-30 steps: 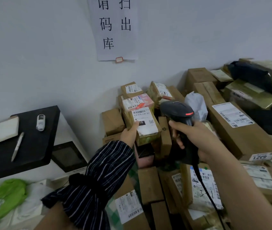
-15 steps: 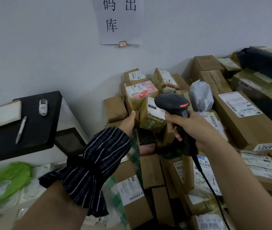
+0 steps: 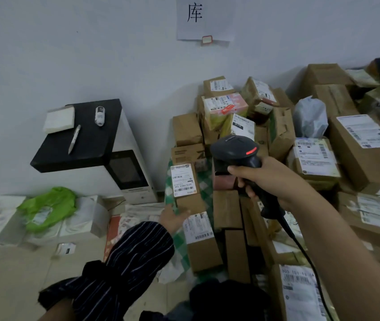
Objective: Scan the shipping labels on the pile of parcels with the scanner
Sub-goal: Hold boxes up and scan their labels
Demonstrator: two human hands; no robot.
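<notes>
While R hand (image 3: 265,179) grips scanner (image 3: 235,149), L hand (image 3: 172,217), fingers loose, touches labelled parcel (image 3: 185,181).

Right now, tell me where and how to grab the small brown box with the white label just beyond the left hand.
Grip the small brown box at its bare near end, below the label, across its width. Come from the near left with the left hand: that side looks open, parcels crowd its right, and fingers there likely leave the barcode clear for the scanner.
</notes>
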